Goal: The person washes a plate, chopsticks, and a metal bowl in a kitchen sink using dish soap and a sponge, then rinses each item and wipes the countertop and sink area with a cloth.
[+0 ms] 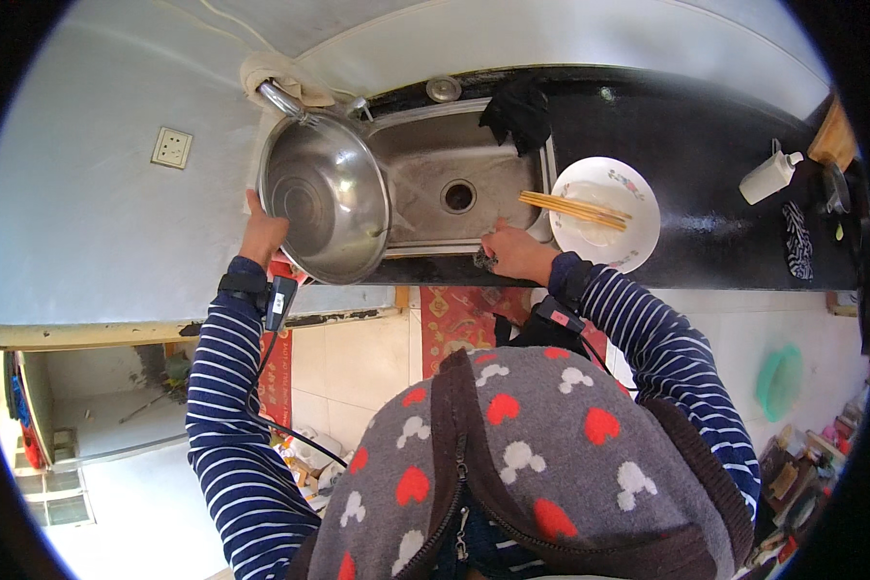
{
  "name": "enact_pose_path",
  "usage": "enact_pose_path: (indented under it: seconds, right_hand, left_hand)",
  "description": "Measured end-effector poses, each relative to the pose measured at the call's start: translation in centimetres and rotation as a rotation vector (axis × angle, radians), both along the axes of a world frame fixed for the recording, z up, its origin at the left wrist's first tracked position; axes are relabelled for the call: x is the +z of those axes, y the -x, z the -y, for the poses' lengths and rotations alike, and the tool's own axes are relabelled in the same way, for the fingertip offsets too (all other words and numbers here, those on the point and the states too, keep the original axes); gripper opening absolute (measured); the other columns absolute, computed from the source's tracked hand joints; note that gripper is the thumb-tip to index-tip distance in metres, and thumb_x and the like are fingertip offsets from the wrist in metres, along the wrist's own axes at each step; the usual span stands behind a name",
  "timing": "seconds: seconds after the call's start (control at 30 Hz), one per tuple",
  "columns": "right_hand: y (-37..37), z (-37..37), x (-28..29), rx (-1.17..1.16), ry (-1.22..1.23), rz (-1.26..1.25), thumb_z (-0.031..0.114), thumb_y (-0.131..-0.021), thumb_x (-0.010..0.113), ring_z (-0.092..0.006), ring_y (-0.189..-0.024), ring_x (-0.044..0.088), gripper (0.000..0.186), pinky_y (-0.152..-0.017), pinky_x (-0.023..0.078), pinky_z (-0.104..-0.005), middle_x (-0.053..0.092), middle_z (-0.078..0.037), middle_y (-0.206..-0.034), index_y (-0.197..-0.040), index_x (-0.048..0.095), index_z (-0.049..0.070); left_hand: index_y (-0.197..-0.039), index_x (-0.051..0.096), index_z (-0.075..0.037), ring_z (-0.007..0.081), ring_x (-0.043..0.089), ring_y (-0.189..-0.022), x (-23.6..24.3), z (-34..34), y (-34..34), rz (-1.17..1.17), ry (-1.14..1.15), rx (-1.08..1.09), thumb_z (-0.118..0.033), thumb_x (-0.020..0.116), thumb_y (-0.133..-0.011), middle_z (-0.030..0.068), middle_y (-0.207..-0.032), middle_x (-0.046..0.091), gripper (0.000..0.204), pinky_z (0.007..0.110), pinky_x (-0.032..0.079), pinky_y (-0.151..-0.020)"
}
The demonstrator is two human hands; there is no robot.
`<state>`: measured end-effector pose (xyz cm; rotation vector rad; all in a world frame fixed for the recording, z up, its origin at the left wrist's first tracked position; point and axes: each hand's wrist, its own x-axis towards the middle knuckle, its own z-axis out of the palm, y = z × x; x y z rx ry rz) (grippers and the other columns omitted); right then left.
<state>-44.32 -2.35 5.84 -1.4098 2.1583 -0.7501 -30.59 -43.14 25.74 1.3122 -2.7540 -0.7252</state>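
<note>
My left hand (261, 235) grips the near left rim of a large stainless steel basin (324, 193). The basin is tilted over the left part of the metal sink (420, 169), beneath the faucet (282, 100). At the sink's front edge, my right hand (520, 253) is closed around a dark grey steel wool scourer (486, 259), which partly shows beyond the fingers. Right of the sink stands a white flowered plate (643, 217) with several wooden chopsticks (572, 205) lying across it, their tips pointing over its left rim.
A black cloth (518, 114) hangs over the sink's far right corner. A round metal sink strainer (444, 89) sits behind the sink. Along the black counter are a white bottle (767, 178), a striped cloth (797, 242) and a wooden board (831, 140). A green basin (779, 383) is on the floor.
</note>
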Motion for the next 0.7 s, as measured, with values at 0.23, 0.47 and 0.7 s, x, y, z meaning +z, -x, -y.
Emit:
enact_pose_path:
  seconds: [0.23, 0.47, 0.7]
  right_hand:
    - [-1.1, -1.5, -2.1, -0.083, -0.056, -0.043, 0.000, -0.078, 0.060, -0.0475, -0.092, 0.065, 0.025, -0.081, 0.055, -0.0499, 0.059, -0.034, -0.116, -0.102, 0.066, -0.005]
    - [-2.0, -3.2, -4.3, -0.061, 0.003, -0.225, -0.001, -0.079, 0.060, -0.0438, -0.087, 0.068, 0.023, -0.078, 0.057, -0.0471, 0.055, -0.033, -0.121, -0.102, 0.066, -0.003]
    - [-3.4, -3.8, -4.1, -0.104, 0.042, -0.272, 0.003, -0.078, 0.065, -0.0411, -0.104, 0.064, 0.023, -0.084, 0.056, -0.0459, 0.054, -0.026, -0.127, -0.101, 0.067, 0.000]
  left_hand:
    - [-0.150, 0.014, 0.002, 0.0387, 0.069, -0.101, 3.3, -3.0, -3.9, -0.213, -0.499, 0.181, 0.003, 0.052, -0.084, 0.0245, -0.122, 0.058, 0.076, 0.047, 0.065, -0.071]
    - [-0.116, 0.061, 0.001, 0.0187, 0.064, -0.083, 2.3, -2.0, -14.0, -0.359, -0.879, 0.529, -0.002, 0.065, -0.088, 0.0110, -0.105, 0.063, 0.029, 0.033, 0.062, -0.068]
    - [-0.118, 0.053, 0.002, 0.0169, 0.054, -0.107, 0.3, -7.7, -25.2, -0.433, -0.274, -0.255, 0.001, 0.065, -0.093, 0.0066, -0.113, 0.055, 0.028, 0.029, 0.046, -0.097]
